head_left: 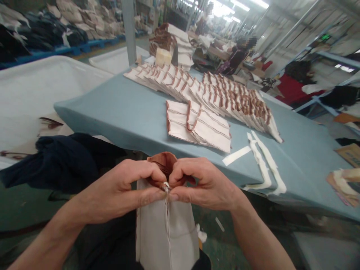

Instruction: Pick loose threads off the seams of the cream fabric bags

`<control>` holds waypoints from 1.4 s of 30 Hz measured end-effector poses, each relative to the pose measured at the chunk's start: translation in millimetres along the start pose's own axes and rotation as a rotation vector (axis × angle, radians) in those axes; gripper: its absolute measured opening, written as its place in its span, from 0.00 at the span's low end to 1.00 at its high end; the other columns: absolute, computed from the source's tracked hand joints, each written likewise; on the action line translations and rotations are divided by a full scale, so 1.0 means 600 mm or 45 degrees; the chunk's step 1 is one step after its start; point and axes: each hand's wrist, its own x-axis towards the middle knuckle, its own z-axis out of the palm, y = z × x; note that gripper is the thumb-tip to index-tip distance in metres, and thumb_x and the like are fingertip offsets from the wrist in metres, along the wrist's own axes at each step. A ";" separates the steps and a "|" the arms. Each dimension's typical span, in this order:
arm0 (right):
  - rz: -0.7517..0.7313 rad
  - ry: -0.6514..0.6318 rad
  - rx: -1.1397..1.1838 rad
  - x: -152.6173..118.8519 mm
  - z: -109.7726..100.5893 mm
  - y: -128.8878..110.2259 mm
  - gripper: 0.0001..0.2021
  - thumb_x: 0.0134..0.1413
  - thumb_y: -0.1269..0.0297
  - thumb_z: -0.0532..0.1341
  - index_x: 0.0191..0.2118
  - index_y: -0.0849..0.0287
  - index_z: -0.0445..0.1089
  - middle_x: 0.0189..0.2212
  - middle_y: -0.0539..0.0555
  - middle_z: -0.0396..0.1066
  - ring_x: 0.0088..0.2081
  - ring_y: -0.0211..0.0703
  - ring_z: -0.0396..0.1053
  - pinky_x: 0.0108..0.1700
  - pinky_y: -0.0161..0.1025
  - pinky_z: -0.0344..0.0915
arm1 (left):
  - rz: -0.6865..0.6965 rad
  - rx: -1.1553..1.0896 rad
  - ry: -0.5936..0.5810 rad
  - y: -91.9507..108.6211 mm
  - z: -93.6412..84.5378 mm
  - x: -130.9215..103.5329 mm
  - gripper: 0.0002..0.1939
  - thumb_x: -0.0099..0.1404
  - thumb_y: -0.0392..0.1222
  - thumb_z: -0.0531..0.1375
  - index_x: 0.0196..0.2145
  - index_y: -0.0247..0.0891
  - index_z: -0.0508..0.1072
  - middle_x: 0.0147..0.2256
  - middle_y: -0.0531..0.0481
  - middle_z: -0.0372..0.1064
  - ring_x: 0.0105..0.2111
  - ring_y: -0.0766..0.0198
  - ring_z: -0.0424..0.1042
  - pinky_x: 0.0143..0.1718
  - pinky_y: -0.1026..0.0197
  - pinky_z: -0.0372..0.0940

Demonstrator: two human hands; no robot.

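Both hands meet at the top of a pale sewn fabric piece [168, 236] with a brown inside, held upright in front of my body. My left hand [131, 187] pinches its upper edge just left of the middle seam. From the other side my right hand [204, 183] pinches the same edge, thumb tips almost touching at the seam. The brown lining [165, 159] shows in the opening behind my fingers. Beyond, on the blue-covered table [107, 108], two similar flat pieces [198, 125] overlap each other.
Rows of pale pieces with brown edges [208, 92] lie across the table. White strips [261, 161] rest near its front edge at the right. A large white bin [67, 80] stands at the left, beside dark blue cloth [67, 161]. A person [236, 56] is farther back.
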 end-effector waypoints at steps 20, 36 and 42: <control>0.330 -0.008 0.432 0.006 0.024 0.011 0.18 0.57 0.56 0.75 0.30 0.59 0.67 0.24 0.42 0.59 0.25 0.30 0.53 0.26 0.31 0.52 | -0.119 -0.073 0.081 -0.013 0.025 -0.015 0.17 0.78 0.44 0.51 0.31 0.40 0.68 0.28 0.58 0.61 0.27 0.68 0.64 0.29 0.67 0.60; 0.406 0.212 -0.021 -0.005 0.046 0.012 0.09 0.52 0.64 0.66 0.29 0.57 0.65 0.23 0.42 0.59 0.26 0.33 0.54 0.29 0.33 0.51 | -0.226 0.094 0.192 0.004 0.033 -0.008 0.18 0.74 0.46 0.53 0.29 0.37 0.73 0.26 0.54 0.69 0.26 0.66 0.67 0.28 0.66 0.61; 0.398 0.165 -0.039 -0.008 0.045 0.010 0.08 0.54 0.65 0.67 0.29 0.58 0.67 0.23 0.42 0.61 0.25 0.32 0.54 0.29 0.32 0.52 | -0.296 0.095 0.043 -0.002 0.014 -0.006 0.14 0.71 0.47 0.60 0.31 0.37 0.78 0.26 0.55 0.72 0.26 0.67 0.67 0.26 0.68 0.60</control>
